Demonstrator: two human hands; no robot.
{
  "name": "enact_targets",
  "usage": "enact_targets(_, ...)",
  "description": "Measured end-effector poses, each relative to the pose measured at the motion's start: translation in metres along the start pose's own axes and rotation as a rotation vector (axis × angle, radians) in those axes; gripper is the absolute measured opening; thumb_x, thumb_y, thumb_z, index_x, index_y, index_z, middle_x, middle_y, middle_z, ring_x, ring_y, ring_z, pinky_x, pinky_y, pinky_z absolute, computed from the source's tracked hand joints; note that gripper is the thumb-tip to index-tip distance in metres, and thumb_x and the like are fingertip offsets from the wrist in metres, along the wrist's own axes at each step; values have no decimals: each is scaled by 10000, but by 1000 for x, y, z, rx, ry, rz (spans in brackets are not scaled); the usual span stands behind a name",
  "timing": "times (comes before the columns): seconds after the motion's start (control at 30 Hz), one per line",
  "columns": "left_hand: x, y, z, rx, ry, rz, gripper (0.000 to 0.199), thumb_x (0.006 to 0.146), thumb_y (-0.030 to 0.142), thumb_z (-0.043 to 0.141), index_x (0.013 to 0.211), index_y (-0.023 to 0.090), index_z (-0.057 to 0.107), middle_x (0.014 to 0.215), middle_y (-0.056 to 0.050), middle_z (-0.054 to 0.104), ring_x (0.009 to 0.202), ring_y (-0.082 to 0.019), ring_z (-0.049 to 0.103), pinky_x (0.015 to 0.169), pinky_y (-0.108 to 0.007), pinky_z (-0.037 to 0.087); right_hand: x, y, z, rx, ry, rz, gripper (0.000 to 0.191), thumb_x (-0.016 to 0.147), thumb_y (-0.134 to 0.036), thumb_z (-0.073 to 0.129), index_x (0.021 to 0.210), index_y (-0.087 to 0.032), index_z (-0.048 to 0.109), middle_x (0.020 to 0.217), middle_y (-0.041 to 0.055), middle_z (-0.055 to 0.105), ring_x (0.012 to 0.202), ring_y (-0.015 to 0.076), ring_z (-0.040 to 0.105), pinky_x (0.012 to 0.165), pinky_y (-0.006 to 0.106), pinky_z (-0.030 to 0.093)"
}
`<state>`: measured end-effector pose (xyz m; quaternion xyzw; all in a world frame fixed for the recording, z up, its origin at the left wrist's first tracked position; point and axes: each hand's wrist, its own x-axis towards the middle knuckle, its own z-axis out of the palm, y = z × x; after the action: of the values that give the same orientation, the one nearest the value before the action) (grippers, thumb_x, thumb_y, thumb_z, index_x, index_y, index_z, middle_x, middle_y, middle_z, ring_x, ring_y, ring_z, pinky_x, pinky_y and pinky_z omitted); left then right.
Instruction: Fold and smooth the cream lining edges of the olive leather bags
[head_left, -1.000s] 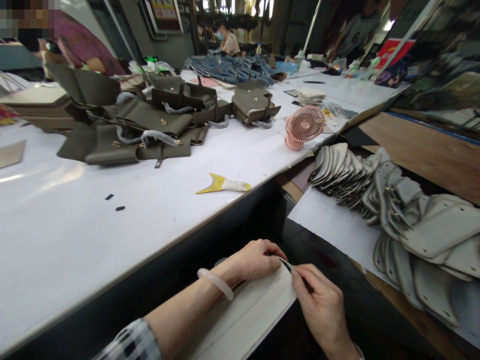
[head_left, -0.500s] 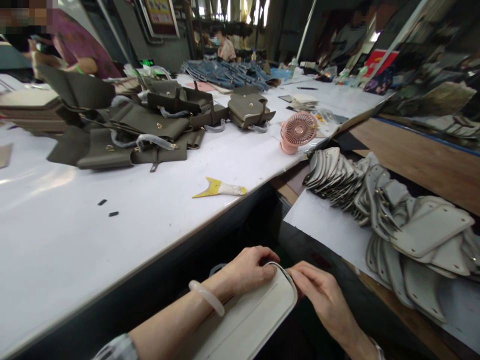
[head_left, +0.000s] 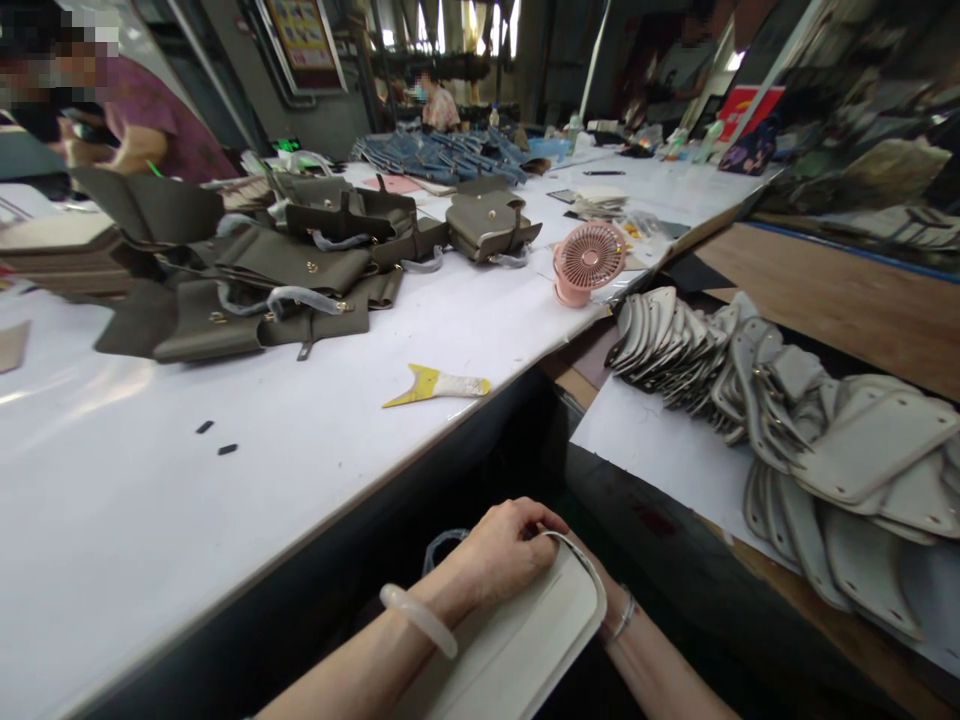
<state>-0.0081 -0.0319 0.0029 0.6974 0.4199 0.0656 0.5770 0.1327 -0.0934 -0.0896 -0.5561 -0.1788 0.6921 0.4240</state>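
A pale, cream-coloured piece with a rounded corner and a dark line along it [head_left: 525, 640] lies low in the view, beyond the table's front edge. My left hand [head_left: 514, 550], below a white bangle, is closed on its far edge, thumb on the upper face. My right hand [head_left: 589, 565] reaches behind the rounded end; its fingers are hidden by the piece, and a silver bracelet shows at the wrist.
The white table [head_left: 300, 440] bears olive bags [head_left: 285, 260], a yellow-and-white tool [head_left: 435, 385] and a pink fan [head_left: 589, 262]. Pale panels [head_left: 862, 440] are heaped at the right. A person [head_left: 157, 120] sits at the far left.
My right hand has moved inward and behind the piece, so its fingers no longer show. My left hand stays on the edge. The view has tilted slightly.
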Motion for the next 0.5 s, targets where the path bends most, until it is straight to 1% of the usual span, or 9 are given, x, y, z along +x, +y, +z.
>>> enact_targets(0.1, 0, 1, -1, 23, -3, 63, 410, 743, 177, 510, 1067, 254, 750, 1090, 2, 742, 1011, -200, 669, 903, -288, 512, -1, -6, 2, 17, 30, 26, 253, 600, -370, 813, 704, -182, 680, 670, 28, 648, 701, 201, 600, 732, 349, 500)
enact_targets(0.2, 2, 4, -2, 56, -20, 151, 456, 744, 136, 472, 1071, 279, 755, 1134, 22, 733, 1076, -192, 647, 977, -288, 477, -6, -2, 3, 64, 59, 42, 219, 613, -380, 785, 680, -205, 671, 685, 30, 662, 709, 198, 600, 725, 333, 500)
enact_targets(0.27, 3, 6, -2, 56, -65, 142, 474, 735, 118, 446, 1050, 270, 766, 1088, 21, 751, 1032, -183, 668, 951, -280, 490, -10, 4, 2, 92, 74, 65, 206, 599, -369, 770, 657, -203, 661, 671, 32, 657, 668, 189, 585, 677, 328, 493)
enact_targets(0.37, 4, 7, -2, 20, -120, 93, 468, 730, 117, 439, 1032, 249, 772, 986, 16, 769, 932, -173, 694, 885, -268, 517, -12, 12, -4, 114, 90, 107, 183, 596, -334, 752, 604, -188, 643, 589, 21, 606, 571, 167, 528, 567, 311, 439)
enact_targets(0.5, 4, 5, -2, -7, -111, 113, 497, 726, 103, 441, 1070, 263, 763, 982, 25, 765, 951, -167, 688, 927, -269, 502, -10, 13, -8, 123, 67, 101, 121, 661, -259, 730, 654, -161, 659, 609, 4, 603, 572, 139, 515, 552, 279, 409)
